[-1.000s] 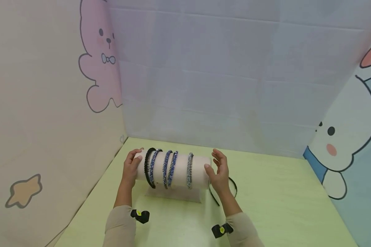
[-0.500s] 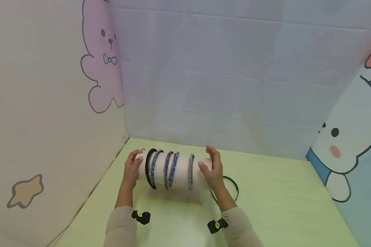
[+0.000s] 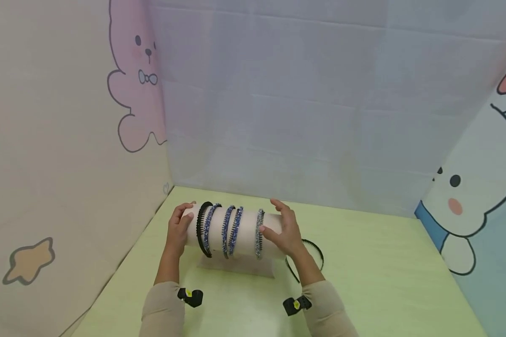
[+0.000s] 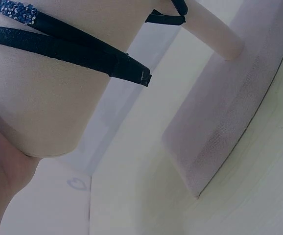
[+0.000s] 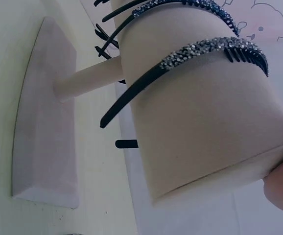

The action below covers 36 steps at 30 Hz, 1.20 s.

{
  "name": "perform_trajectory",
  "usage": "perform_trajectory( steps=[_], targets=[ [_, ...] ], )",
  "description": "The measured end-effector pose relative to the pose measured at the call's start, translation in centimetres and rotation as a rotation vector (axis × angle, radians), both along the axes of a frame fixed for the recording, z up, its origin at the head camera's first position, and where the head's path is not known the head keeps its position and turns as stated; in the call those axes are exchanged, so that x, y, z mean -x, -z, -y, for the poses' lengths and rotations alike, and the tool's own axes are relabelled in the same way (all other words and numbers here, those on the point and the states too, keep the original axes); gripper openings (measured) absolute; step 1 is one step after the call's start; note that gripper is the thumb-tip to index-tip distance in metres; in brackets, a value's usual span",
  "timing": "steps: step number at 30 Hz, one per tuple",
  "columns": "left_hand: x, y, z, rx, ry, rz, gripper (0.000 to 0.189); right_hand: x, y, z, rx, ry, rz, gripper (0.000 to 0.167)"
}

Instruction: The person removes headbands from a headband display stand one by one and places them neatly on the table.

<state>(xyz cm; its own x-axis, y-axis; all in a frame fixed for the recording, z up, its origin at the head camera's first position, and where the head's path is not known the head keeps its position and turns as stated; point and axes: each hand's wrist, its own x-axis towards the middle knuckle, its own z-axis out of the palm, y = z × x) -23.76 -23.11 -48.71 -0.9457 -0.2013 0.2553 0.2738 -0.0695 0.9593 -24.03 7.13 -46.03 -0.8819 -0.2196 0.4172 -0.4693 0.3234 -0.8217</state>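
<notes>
Yellow-green table (image 3: 383, 267). On it, toward far left, cylindrical headband stand (image 3: 247, 229). Left hand (image 3: 179, 231), grip curled round stand's left end. Right hand (image 3: 287, 234) at right end, grip loose, thumb by silver glittery headband (image 3: 258, 244). Left of that, three blue glittery headbands (image 3: 226, 231), then black headband (image 3: 200, 229).

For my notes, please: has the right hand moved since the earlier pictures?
Yes. In the head view, the right hand has moved leftward along the cylindrical headband stand, closer to the silver glitter headband.
</notes>
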Motion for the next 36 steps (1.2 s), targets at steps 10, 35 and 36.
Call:
perform_trajectory(
  steps=[10, 35, 36],
  targets=[
    [-0.3, -0.4, -0.1, -0.011, 0.003, 0.014, 0.025, 0.1, -1.6, -0.3, -0.43, -0.027, -0.033, 0.097],
    [-0.7, -1.1, -0.5, 0.031, -0.008, 0.006, 0.026, -0.1, -2.5, 0.1, -0.739, 0.019, -0.123, 0.099],
    [-0.7, -1.1, -0.5, 0.028, -0.007, 0.007, 0.026, -0.2, -2.5, 0.1, -0.718, 0.021, -0.105, 0.099]
  ],
)
